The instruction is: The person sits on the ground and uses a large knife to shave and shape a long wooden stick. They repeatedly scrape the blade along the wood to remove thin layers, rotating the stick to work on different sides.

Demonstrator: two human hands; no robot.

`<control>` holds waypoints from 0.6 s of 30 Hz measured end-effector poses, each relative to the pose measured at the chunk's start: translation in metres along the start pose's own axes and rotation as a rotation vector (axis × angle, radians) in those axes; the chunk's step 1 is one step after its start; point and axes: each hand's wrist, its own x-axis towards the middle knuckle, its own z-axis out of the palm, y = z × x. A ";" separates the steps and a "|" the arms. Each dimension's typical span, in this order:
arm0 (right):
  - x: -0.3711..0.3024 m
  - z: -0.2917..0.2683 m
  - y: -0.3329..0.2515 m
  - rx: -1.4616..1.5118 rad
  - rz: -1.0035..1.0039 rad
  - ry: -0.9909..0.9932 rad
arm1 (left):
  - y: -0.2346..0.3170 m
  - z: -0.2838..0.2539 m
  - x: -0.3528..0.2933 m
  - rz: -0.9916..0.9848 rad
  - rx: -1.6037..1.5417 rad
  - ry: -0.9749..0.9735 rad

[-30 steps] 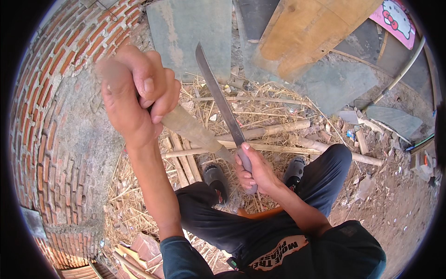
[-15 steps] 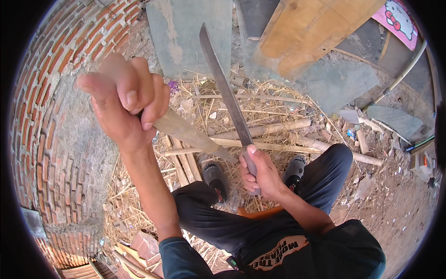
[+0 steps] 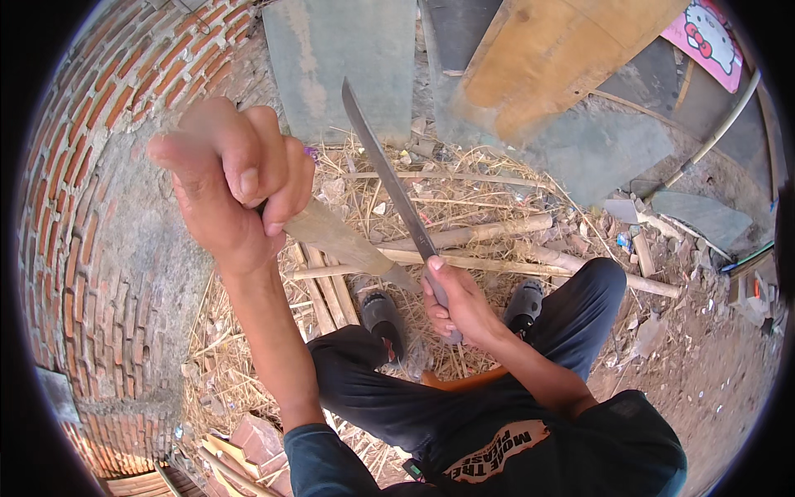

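Raised at the left, my left hand (image 3: 240, 178) is closed around a pale wooden stick (image 3: 335, 236) that slants down to the right. The far end of the stick narrows to a greyish tip. In my right hand (image 3: 460, 302), fingers wrap the grey handle of a machete (image 3: 385, 170), the thumb lying near the base of the blade. The long dark blade points up and away to the left, past the stick. The stick's grey tip lies close to my right hand; I cannot tell whether they touch. My left palm hides the stick's other end.
Dry straw (image 3: 224, 356) and several bamboo poles (image 3: 497, 232) cover the ground around my feet. A brick wall (image 3: 74, 273) rises on the left. Grey boards (image 3: 339, 74) and a brown wooden panel (image 3: 555, 66) stand at the far side, with rubble on the right.
The machete has come back toward me and slightly left, its tip now lower. My left hand and the stick have shifted a little to the right.
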 end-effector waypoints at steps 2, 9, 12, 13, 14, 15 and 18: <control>-0.009 0.000 -0.011 0.075 -0.152 0.011 | 0.000 -0.002 -0.003 0.003 -0.005 0.008; 0.004 -0.004 0.044 -0.086 0.079 0.010 | 0.001 -0.003 -0.005 0.022 -0.005 0.019; 0.008 -0.005 0.053 -0.135 0.223 -0.017 | 0.002 -0.003 -0.005 0.022 0.004 0.014; 0.009 -0.004 0.050 -0.087 0.225 -0.014 | 0.003 -0.003 -0.006 0.019 0.016 0.019; 0.010 -0.003 0.049 -0.040 0.227 -0.011 | 0.002 -0.003 -0.006 0.015 0.043 0.049; 0.011 -0.003 0.048 -0.057 0.217 -0.006 | 0.001 -0.004 -0.003 0.017 0.069 0.076; 0.013 -0.002 0.043 -0.141 0.153 0.007 | -0.002 -0.005 -0.002 -0.008 0.092 0.124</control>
